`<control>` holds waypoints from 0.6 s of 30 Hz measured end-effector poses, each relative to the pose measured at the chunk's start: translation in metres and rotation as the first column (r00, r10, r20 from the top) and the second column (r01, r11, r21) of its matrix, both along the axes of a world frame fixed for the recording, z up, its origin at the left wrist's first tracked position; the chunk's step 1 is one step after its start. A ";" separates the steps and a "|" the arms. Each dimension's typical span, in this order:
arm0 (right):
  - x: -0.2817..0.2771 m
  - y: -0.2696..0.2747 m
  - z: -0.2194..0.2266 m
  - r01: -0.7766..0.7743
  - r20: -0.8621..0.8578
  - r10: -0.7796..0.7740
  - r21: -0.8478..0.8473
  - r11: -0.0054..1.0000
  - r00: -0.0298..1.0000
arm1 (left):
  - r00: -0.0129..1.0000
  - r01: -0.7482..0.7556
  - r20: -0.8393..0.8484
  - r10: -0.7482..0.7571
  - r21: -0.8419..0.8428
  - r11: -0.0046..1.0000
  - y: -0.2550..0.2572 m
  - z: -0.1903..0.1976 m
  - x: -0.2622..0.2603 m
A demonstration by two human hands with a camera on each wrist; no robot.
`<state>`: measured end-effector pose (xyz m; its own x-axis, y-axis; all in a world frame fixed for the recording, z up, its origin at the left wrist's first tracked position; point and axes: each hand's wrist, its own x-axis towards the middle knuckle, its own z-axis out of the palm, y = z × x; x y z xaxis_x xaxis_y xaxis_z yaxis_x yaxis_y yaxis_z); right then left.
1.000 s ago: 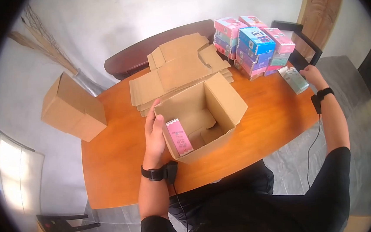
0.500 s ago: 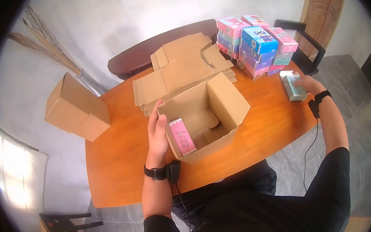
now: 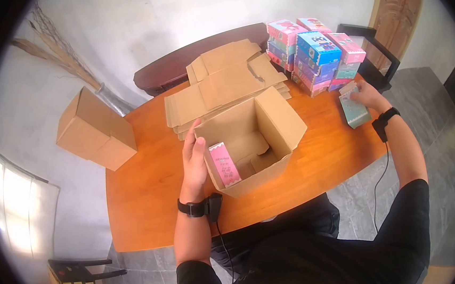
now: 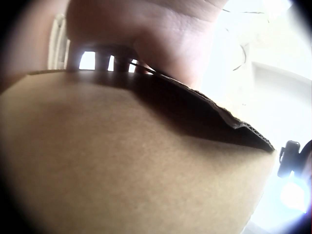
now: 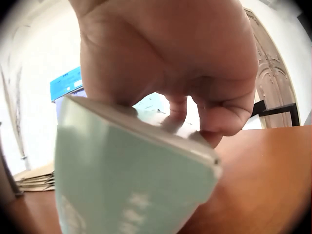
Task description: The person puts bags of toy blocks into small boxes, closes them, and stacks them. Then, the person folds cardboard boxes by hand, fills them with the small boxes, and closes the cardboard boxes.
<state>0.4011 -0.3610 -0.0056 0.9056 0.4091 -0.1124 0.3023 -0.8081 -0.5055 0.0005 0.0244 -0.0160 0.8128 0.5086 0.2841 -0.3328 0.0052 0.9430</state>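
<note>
An open cardboard box [image 3: 284, 119] stands on the table in front of me. Its left rim is gripped by my left hand [image 3: 193, 166]; in the left wrist view the palm lies over the cardboard edge [image 4: 204, 100]. Inside, against the left wall, a pink small box [image 3: 224, 164] stands upright. Over at the table's right side, my right hand [image 3: 369, 97] holds a mint-green small box [image 3: 354, 111]. Close up in the right wrist view, thumb and fingers reach around the top of that green box [image 5: 126, 170], which is tilted.
Colourful small boxes [image 3: 317, 55] are stacked at the back right. Flattened cardboard sheets [image 3: 223, 89] lie behind the open box. Another cardboard box [image 3: 95, 131] stands at the table's left edge, with dried branches in a vase [image 3: 112, 97] behind it. A black chair [image 3: 385, 71] is at the right.
My right hand has gone from beside the green box to holding it, and the box has turned and shifted slightly left and nearer. My left hand has stayed at the cardboard box's rim.
</note>
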 end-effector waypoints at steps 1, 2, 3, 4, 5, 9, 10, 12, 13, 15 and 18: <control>0.001 0.001 -0.004 -0.004 -0.002 0.004 0.001 1.000 1.000 | 1.000 -0.004 -0.002 0.004 0.001 1.000 0.000 0.000 0.000; -0.005 0.005 -0.005 -0.030 0.091 0.026 0.039 0.999 0.995 | 1.000 -0.006 -0.001 0.006 0.000 1.000 0.000 0.000 0.000; -0.011 0.009 -0.006 -0.058 0.184 0.044 0.075 0.996 0.982 | 1.000 -0.007 0.000 0.007 0.000 1.000 0.000 -0.001 0.000; -0.016 0.011 -0.004 -0.064 0.184 0.049 0.075 0.995 0.982 | 1.000 -0.013 -0.001 0.013 0.000 1.000 0.001 -0.001 0.000; -0.027 0.014 0.006 -0.090 0.217 0.078 0.045 0.995 0.973 | 1.000 -0.006 0.002 0.006 -0.006 1.000 0.001 -0.001 0.001; -0.038 0.017 0.017 -0.089 0.168 0.099 -0.065 0.994 0.981 | 1.000 0.005 0.008 -0.005 -0.020 1.000 0.002 -0.004 0.001; -0.040 0.017 0.017 -0.091 0.169 0.101 -0.066 0.994 0.980 | 1.000 0.003 0.009 -0.003 -0.021 1.000 0.002 -0.005 0.001; -0.049 0.019 0.019 -0.121 0.114 0.128 -0.061 0.991 0.985 | 1.000 0.007 0.016 -0.007 -0.031 0.999 0.002 -0.005 0.001; -0.055 0.020 0.020 -0.123 0.115 0.130 -0.062 0.990 0.985 | 1.000 0.005 0.017 -0.005 -0.032 0.999 0.002 -0.005 0.001; -0.075 0.031 0.032 -0.204 0.069 0.207 -0.059 0.977 0.976 | 1.000 0.011 0.022 -0.010 -0.039 0.999 0.002 -0.005 0.001; -0.089 0.045 0.045 -0.365 0.304 0.396 -0.153 0.918 0.867 | 1.000 0.013 0.020 -0.012 -0.029 0.999 0.003 -0.005 0.001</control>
